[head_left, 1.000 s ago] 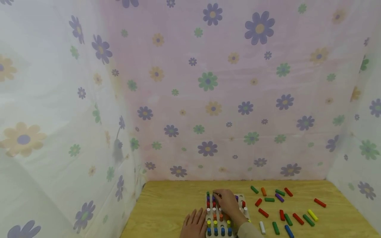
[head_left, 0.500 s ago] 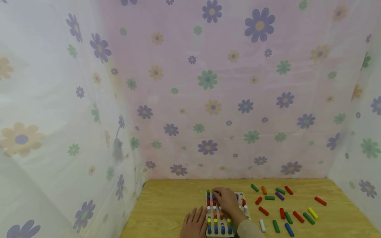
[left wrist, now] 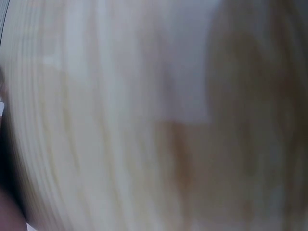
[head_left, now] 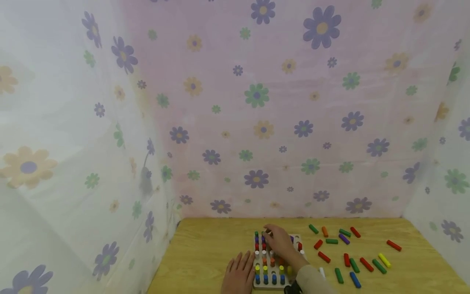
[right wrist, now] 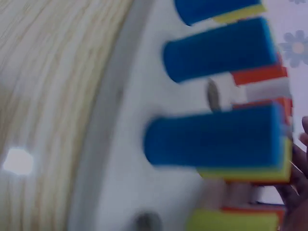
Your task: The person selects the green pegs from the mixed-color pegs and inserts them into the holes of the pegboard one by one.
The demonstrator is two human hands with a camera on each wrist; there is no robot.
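A pale pegboard stands on the table with upright coloured pegs in rows, among them blue pegs close up in the right wrist view. My right hand is over its far part, fingertips bent beside a green peg in the back row; they seem loosened from it. The hand and sleeve hide part of the board. Only some dark fingers show at the right wrist view's edge. My left hand lies flat on the table with fingers straight, against the board's left side.
Several loose pegs lie scattered right of the board, such as a red peg, a yellow peg and a blue peg. Flowered cloth walls the wooden table at the back and sides. The left wrist view is mostly blurred tabletop.
My right hand has risen slightly off the green peg in the back row, which stays upright. The left hand stays put. The head view has tipped up a little.
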